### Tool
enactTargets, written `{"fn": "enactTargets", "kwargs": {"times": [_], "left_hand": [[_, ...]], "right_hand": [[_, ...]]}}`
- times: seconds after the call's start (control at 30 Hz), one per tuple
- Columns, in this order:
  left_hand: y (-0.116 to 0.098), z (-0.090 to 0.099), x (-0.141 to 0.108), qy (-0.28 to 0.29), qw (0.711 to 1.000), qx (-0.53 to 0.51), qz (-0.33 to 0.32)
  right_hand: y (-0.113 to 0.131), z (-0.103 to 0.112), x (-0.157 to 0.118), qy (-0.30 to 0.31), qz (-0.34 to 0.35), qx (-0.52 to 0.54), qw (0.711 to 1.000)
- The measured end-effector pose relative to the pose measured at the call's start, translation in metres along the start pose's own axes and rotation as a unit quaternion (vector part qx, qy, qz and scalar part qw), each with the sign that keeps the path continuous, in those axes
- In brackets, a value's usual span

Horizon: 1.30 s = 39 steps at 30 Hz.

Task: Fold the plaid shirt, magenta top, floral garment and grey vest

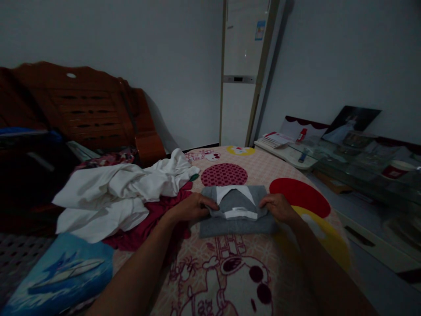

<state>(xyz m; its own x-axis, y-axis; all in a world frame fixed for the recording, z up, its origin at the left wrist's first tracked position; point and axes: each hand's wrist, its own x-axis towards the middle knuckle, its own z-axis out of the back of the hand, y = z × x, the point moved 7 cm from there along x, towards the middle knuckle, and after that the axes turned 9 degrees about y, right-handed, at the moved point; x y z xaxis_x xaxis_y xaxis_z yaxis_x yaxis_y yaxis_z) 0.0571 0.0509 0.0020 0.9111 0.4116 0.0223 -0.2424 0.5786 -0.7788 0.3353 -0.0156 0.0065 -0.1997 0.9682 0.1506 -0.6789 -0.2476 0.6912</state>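
Observation:
A grey garment with a white collar band (237, 226) lies folded on the patterned round tablecloth (263, 166). My left hand (194, 207) pinches the left end of its upper fold, fingers closed on the cloth. On the opposite end, my right hand (278, 207) grips the same fold between thumb and fingers. The white collar shows between both hands, facing up. Left of my left hand are a heap of white cloth (121, 188) and a dark red cloth (161, 215) partly beneath it.
A blue printed cloth (72, 267) hangs at the table's lower left. Behind the heap stands a wooden bench (88, 109). To the right are a glass shelf (355, 158) with a cup (396, 170) and papers (274, 139). A tall white cabinet-like unit (240, 105) stands behind.

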Motion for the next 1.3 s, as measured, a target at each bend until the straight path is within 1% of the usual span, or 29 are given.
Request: {"fn": "enactTargets", "kwargs": {"times": [0.03,0.1,0.13,0.2,0.23,0.3,0.37,0.4,0.43,0.53,0.6,0.67,0.73,0.8,0.87,0.93,0.97,1.03,1.07,1.1,1.13,1.2,1.3], "left_hand": [[-0.003,-0.001,-0.001,0.007,1.000,-0.012,0.000],[-0.005,0.000,-0.001,0.001,0.999,-0.033,0.016],[-0.005,0.001,0.000,-0.011,0.999,-0.037,0.029],[-0.005,0.005,0.006,-0.059,0.997,-0.022,0.053],[-0.007,0.008,0.010,-0.092,0.994,-0.001,0.056],[-0.011,0.012,0.021,-0.160,0.985,0.055,0.039],[-0.015,0.010,0.032,-0.205,0.973,0.106,0.012],[-0.015,0.005,0.038,-0.206,0.970,0.128,0.003],[-0.013,-0.001,0.044,-0.191,0.970,0.149,0.000],[-0.001,-0.024,0.055,-0.102,0.971,0.214,0.017],[0.007,-0.033,0.055,-0.059,0.967,0.246,0.027],[0.011,-0.036,0.052,-0.051,0.964,0.259,0.026],[0.011,-0.035,0.050,-0.054,0.965,0.255,0.020],[0.008,-0.033,0.049,-0.063,0.970,0.235,0.014],[0.006,-0.026,0.047,-0.091,0.978,0.190,0.010],[0.007,-0.009,0.042,-0.159,0.978,0.135,0.016],[0.010,0.002,0.037,-0.205,0.972,0.111,0.025],[0.023,0.024,0.024,-0.296,0.950,0.084,0.058],[0.032,0.034,0.017,-0.330,0.937,0.080,0.082],[0.043,0.042,0.010,-0.351,0.926,0.082,0.110],[0.053,0.049,0.006,-0.360,0.919,0.083,0.139],[0.073,0.056,-0.001,-0.358,0.913,0.071,0.181],[0.089,0.059,-0.002,-0.341,0.921,0.019,0.189]], "right_hand": [[-0.002,-0.003,0.000,0.007,-0.007,0.011,1.000],[-0.007,-0.005,0.001,-0.005,-0.027,0.036,0.999],[-0.009,-0.004,0.001,-0.020,-0.039,0.046,0.998],[-0.009,-0.001,0.001,-0.064,-0.046,0.054,0.995],[-0.005,0.001,0.002,-0.090,-0.034,0.048,0.994],[0.006,0.002,0.004,-0.130,0.018,0.018,0.991],[0.013,-0.005,0.008,-0.137,0.064,-0.023,0.988],[0.013,-0.011,0.011,-0.125,0.075,-0.042,0.988],[0.011,-0.019,0.014,-0.107,0.076,-0.058,0.990],[-0.003,-0.037,0.019,-0.053,0.058,-0.082,0.994],[-0.010,-0.039,0.019,-0.046,0.052,-0.062,0.996],[-0.016,-0.028,0.015,-0.084,0.037,-0.019,0.996],[-0.026,-0.009,0.008,-0.160,0.002,0.019,0.987],[-0.040,0.009,0.000,-0.236,-0.039,0.030,0.970],[-0.054,0.020,-0.005,-0.277,-0.069,0.022,0.958],[-0.065,0.024,-0.006,-0.286,-0.088,0.007,0.954],[-0.069,0.024,-0.005,-0.282,-0.094,-0.001,0.955],[-0.072,0.022,0.000,-0.265,-0.100,-0.021,0.959],[-0.072,0.020,0.003,-0.254,-0.101,-0.030,0.961],[-0.071,0.018,0.006,-0.242,-0.101,-0.037,0.964],[-0.070,0.016,0.009,-0.233,-0.102,-0.041,0.966],[-0.070,0.013,0.014,-0.226,-0.103,-0.038,0.968],[-0.074,0.012,0.016,-0.237,-0.102,-0.008,0.966]]}}
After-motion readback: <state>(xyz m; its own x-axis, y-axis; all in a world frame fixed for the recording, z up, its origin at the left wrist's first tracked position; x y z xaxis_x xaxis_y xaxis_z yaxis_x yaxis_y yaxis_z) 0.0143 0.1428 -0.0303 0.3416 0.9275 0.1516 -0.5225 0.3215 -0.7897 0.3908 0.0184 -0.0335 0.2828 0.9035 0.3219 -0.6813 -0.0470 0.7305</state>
